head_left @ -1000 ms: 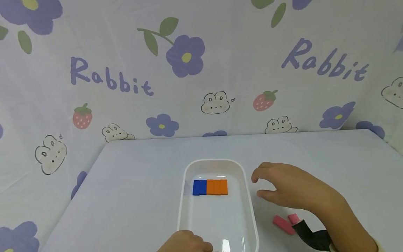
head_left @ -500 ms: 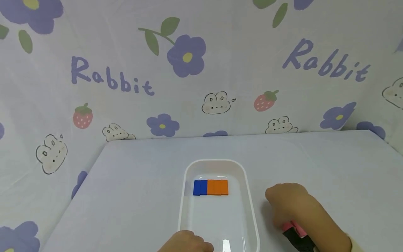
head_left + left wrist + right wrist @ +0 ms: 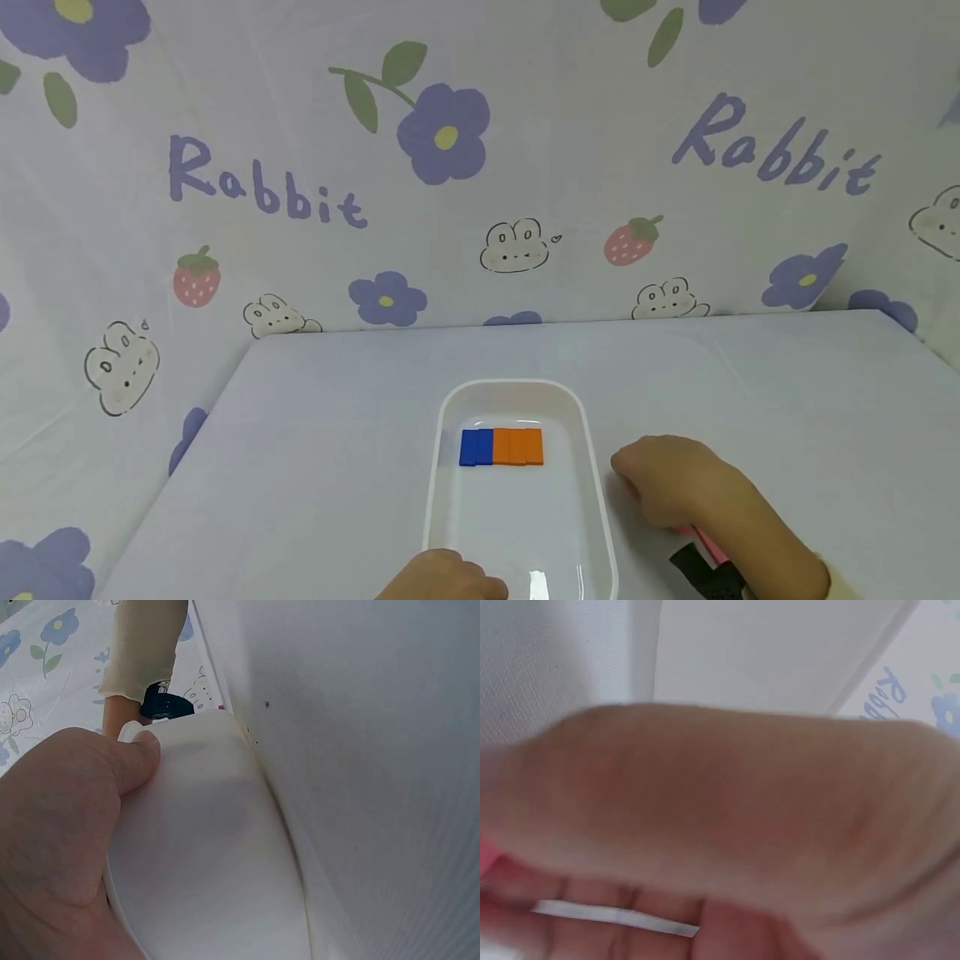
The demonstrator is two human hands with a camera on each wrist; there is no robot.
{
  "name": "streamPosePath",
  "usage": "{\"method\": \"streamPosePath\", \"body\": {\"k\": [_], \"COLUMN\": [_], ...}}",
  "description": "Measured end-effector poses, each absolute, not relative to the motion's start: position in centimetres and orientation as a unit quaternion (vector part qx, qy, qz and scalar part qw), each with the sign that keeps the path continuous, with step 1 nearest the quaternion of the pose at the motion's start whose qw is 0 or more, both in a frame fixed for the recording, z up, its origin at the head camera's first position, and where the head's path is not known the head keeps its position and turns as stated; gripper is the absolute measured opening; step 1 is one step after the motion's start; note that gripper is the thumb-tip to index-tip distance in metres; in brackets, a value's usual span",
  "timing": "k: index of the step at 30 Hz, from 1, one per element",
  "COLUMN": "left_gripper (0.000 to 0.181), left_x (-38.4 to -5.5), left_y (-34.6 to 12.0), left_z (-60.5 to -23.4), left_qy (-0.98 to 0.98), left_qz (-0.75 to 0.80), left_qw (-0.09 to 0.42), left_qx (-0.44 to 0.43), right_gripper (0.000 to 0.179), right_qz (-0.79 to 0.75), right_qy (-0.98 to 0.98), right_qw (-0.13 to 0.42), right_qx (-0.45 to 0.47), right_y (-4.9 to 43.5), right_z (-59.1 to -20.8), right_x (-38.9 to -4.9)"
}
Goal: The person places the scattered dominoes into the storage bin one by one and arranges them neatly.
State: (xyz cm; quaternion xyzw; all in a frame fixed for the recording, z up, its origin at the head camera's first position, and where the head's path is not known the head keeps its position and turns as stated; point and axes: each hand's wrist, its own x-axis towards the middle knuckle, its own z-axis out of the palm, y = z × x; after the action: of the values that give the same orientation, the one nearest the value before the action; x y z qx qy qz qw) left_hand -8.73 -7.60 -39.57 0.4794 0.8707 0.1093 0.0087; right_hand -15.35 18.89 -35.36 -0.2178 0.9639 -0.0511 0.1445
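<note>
A white tray point(image 3: 603, 533) stands in the middle of the table. My left hand point(image 3: 447, 577) grips its near-left rim; in the left wrist view the thumb point(image 3: 139, 761) lies over the tray's edge. Inside, toward the far end, several thin blue tiles point(image 3: 476, 447) and orange tiles point(image 3: 517, 447) form one row. Right of the tray, low over the table, my right hand point(image 3: 671, 483) has its fingers curled downward and pinches a pink block point(image 3: 486, 856), mostly hidden by the thumb. Another pink block point(image 3: 711, 546) shows beside that wrist, partly covered by the forearm.
A black wrist-camera mount point(image 3: 705, 573) hangs under the right wrist. The white table point(image 3: 345, 433) reaches back to a curtain point(image 3: 300, 258) printed with flowers, rabbits and strawberries.
My right hand has come down from beside the tray onto the pink blocks, its fingers closing, then shifted slightly left. The left hand, tray and tile row have stayed put.
</note>
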Motion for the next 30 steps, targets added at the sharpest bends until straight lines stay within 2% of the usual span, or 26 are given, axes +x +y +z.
{"method": "streamPosePath", "body": {"k": [7,13,24,30], "left_gripper": [0.015,0.015,0.018,0.020], "left_x": [-8.8,-8.8,-8.8,-8.8], "left_y": [-7.6,-7.6,-7.5,-7.5], "left_z": [-39.6,-39.5,-39.4,-39.4], "left_qy": [0.864,0.867,0.864,0.868], "left_qz": [0.101,0.103,0.094,0.100], "left_qw": [-0.008,0.008,0.016,0.034], "left_qx": [0.492,0.487,0.495,0.485], "right_gripper": [0.023,0.026,0.025,0.029], "right_qz": [-0.111,-0.118,-0.081,-0.097], "right_qy": [0.955,0.953,0.960,0.960], "right_qw": [0.092,0.069,0.085,0.116], "right_qx": [-0.260,-0.271,-0.256,-0.235], "right_y": [18.2,18.6,19.4,19.9], "right_z": [-35.4,-35.6,-35.3,-34.9], "right_x": [-16.0,-16.5,-16.3,-16.5]}}
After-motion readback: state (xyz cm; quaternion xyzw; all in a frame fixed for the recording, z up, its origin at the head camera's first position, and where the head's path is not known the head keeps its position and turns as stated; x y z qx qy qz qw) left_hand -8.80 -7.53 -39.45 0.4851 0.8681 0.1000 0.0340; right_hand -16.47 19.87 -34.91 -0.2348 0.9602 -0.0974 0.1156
